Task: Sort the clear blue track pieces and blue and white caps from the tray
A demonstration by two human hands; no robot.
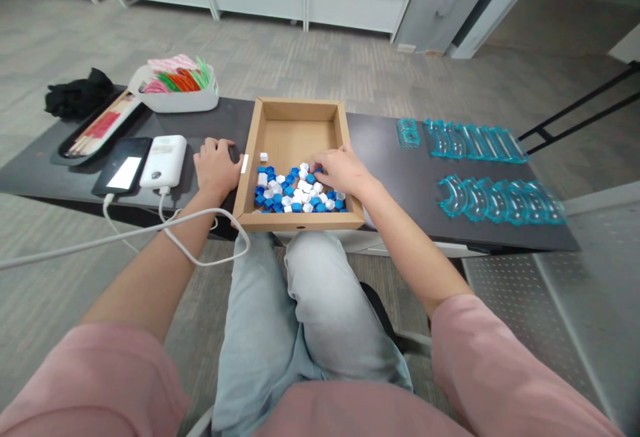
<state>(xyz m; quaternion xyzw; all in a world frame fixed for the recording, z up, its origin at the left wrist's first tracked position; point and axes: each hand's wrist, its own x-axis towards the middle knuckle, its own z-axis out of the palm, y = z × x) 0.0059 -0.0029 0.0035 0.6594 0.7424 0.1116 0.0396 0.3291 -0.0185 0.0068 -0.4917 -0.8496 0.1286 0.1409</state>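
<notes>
A shallow cardboard box (300, 224) sits in front of me on the dark table. Blue and white hexagonal plastic pieces (300, 196) lie loose over its near half. One white piece (264, 156) is apart from the heap, by the left wall. My right hand (344, 169) reaches in over the right wall, fingertips pinched down at the heap's upper right; blue shows by them, but what they grip is partly hidden. My left hand (217, 165) rests on the table close to the box's left side. Its fingers are bent around a small black object (233, 153), whose kind is unclear.
Clear teal plastic parts stand in a back row (475, 141) and a front row (500, 201) at right, near a small teal block (408, 133). At left are a white power bank (164, 161), a phone (123, 165), cables (200, 213), a tray (103, 127) and a white basket (183, 102).
</notes>
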